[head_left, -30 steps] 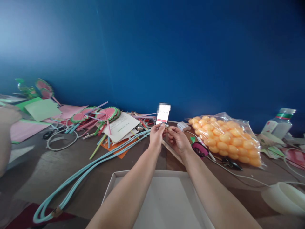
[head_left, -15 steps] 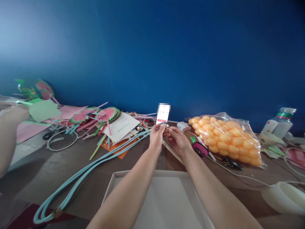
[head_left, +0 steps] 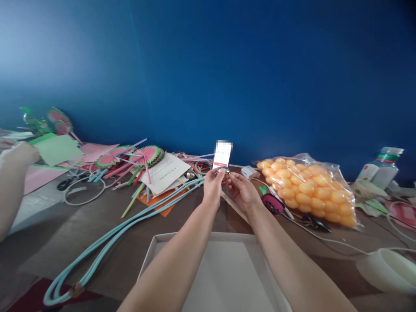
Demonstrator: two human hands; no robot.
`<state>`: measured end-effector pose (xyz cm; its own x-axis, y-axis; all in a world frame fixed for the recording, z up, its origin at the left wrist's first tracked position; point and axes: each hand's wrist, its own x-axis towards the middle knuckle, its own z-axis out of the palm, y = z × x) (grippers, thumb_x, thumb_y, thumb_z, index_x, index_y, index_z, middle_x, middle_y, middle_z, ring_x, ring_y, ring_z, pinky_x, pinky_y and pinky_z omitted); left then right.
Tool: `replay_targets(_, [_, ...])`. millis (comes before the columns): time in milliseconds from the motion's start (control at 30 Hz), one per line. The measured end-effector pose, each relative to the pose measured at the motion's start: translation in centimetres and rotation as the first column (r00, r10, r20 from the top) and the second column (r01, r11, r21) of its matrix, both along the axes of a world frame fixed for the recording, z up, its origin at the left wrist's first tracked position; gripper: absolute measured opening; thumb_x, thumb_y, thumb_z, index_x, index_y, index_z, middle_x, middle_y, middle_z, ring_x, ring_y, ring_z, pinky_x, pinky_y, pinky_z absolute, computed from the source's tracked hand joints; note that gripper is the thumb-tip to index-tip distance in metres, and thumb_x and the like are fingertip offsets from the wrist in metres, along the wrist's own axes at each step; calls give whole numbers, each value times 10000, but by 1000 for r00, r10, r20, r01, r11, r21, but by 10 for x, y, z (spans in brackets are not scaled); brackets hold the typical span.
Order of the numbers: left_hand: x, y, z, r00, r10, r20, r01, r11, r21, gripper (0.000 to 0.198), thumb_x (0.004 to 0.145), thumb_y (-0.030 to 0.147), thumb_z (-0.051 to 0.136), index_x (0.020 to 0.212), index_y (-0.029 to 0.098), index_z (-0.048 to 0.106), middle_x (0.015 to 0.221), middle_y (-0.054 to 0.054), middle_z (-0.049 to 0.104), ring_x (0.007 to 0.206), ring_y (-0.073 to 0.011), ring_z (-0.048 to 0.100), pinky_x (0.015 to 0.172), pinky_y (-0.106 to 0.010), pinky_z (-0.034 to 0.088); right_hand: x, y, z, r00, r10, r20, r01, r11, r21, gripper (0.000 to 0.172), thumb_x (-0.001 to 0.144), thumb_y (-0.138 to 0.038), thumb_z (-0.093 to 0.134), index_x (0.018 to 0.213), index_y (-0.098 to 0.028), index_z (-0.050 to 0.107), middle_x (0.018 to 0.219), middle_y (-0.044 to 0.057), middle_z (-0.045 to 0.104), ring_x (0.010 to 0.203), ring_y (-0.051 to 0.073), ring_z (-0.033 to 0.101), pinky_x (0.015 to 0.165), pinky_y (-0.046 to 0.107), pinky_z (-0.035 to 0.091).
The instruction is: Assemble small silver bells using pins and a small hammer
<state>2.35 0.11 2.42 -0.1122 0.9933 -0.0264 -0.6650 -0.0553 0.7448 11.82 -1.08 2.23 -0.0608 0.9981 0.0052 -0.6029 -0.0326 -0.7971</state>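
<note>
My left hand (head_left: 212, 186) and my right hand (head_left: 242, 190) meet above the table, just beyond the tray. Their fingertips pinch a small shiny silver piece (head_left: 227, 170), round like a little bell, though too small to make out surely. Fingers cover much of it. Right behind it stands a phone (head_left: 222, 155) with a lit timer screen. Under my forearms lies a shallow white tray (head_left: 224, 260), and a narrow pale strip (head_left: 235, 207) rests below my right hand. Left of my hands, a similar silver ball (head_left: 190, 174) sits near printed papers (head_left: 167, 171).
Pale blue tubing (head_left: 120, 232) loops across the left. Paper watermelon fans (head_left: 147, 157) and straws pile behind it. At right are a bag of orange balls (head_left: 307, 186), a magenta dish (head_left: 273, 203), a bottle (head_left: 380, 167) and a roll (head_left: 388, 268). Another person's hand (head_left: 19, 154) is far left.
My two hands stay almost still, still pinching the silver piece together. At far left the other person's hand has shifted slightly. The phone's timer digits have changed.
</note>
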Motion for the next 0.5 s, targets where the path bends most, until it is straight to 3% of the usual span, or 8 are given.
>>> replay_targets(500, [1,-1,0,999,18,-31,-17,1000,19,426,641,397,797,899,143,573,691,2,627,598,-90,592,628,-233,467,-1,-2,2,998,15,63,-16,1000,19,263,636,-301,849,775,-179,663,720,-34,619,550,33,495,474,131,426])
